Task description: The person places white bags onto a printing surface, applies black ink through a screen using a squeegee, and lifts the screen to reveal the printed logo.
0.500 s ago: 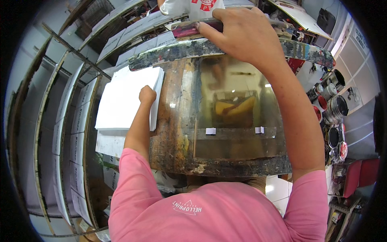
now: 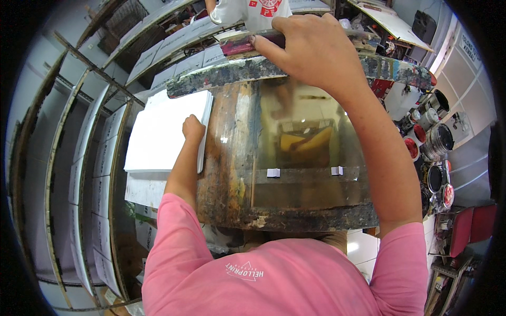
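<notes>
My left hand (image 2: 193, 128) is closed at the right side of a stack of white paper (image 2: 158, 131), its fingers curled on the top sheet near the edge. Up at the far side of the table, my right hand (image 2: 316, 50) is wrapped over a paint-stained wooden frame bar (image 2: 237, 46), its thumb on the near side. Between my arms lies a glass plate (image 2: 311, 189) set in the worn wooden table (image 2: 224, 168). Two small white tabs, a left one (image 2: 273, 173) and a right one (image 2: 337, 170), sit on a strip across the glass.
A paint-crusted beam (image 2: 221, 73) crosses the table's far edge. Racks with wrapped packs (image 2: 101, 195) stand at the left. Ink cans (image 2: 443, 137) crowd the right side, near a red chair (image 2: 461, 231). Beyond the beam stands a person in a white shirt (image 2: 263, 13).
My right hand and the wooden frame bar have shifted slightly left in view. My left hand stays closed on the paper stack, almost unmoved.
</notes>
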A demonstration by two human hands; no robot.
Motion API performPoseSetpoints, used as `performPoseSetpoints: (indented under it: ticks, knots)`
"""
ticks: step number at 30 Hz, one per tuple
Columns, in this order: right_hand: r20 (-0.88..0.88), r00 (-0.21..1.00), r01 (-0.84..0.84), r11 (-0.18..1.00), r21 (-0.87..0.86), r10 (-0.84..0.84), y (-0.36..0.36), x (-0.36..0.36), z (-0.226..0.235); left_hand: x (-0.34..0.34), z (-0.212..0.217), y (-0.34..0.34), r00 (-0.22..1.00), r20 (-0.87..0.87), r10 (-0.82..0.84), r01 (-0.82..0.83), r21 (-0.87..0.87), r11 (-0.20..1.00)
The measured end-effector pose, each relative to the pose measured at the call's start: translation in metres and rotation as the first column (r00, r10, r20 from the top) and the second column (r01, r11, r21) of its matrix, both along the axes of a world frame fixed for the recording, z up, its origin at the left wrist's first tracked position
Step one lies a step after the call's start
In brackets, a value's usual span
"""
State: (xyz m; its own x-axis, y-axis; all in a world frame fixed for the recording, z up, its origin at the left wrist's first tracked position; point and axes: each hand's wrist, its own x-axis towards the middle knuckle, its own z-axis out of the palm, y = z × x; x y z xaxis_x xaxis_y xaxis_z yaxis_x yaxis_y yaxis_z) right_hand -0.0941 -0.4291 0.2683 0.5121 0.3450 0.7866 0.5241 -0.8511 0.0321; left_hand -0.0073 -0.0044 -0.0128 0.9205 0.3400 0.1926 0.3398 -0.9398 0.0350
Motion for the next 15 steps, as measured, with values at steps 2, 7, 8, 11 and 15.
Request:
performPoseSetpoints:
  ticks: [2,7,8,11,15]
  knots:
    - [-0.015,1.0,0.006,1.0,-0.001,-0.006,0.001,-0.001,0.0,0.001,-0.005,0.001,0.999,0.031,0.01,-0.01,0.0,1.0]
    - [-0.073,0.997,-0.002,1.0,0.017,0.004,0.001,-0.003,0.005,0.004,0.0,0.009,0.998,0.05,-0.034,0.036,-0.033,0.999]
    - [-0.087,0.996,-0.011,1.0,0.025,0.013,0.0,-0.002,0.005,0.004,0.001,0.011,0.997,0.056,-0.052,0.054,-0.034,0.998]
    - [-0.029,1.0,0.009,1.0,0.017,-0.009,-0.001,0.001,0.002,0.009,0.009,0.014,1.0,0.019,0.001,0.001,-0.103,0.995]
    - [-0.088,0.996,0.029,0.999,0.016,-0.028,0.002,0.0,0.005,0.017,0.01,0.034,0.999,-0.039,-0.011,0.003,-0.205,0.979]
